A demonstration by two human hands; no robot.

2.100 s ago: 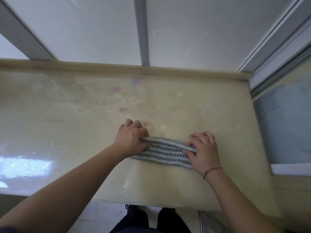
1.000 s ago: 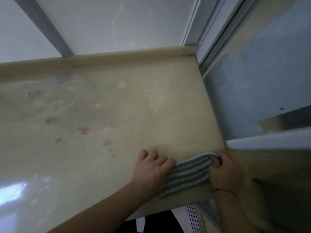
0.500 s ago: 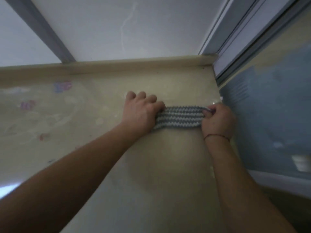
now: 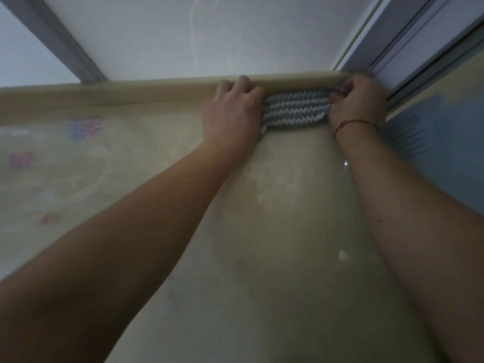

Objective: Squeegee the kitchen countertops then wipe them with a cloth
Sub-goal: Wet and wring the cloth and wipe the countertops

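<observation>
A grey and white striped cloth [image 4: 296, 109] lies folded flat on the beige countertop [image 4: 282, 231], pushed up against the raised back rim [image 4: 131, 93] in the far right corner. My left hand [image 4: 233, 113] presses down on the cloth's left end, fingers reaching onto the rim. Gripping the cloth's right end is my right hand [image 4: 357, 100], which wears a thin cord bracelet. Both arms are stretched far forward over the counter.
Faint pink and purple stains [image 4: 83, 127] mark the counter at the left. A white wall panel with a grey strip [image 4: 65, 45] rises behind the rim. A window frame [image 4: 408, 43] and a blue surface [image 4: 450, 153] border the counter's right edge.
Both hands have pushed the cloth away from me, from the counter's front edge up along its right side to the back rim in the corner.
</observation>
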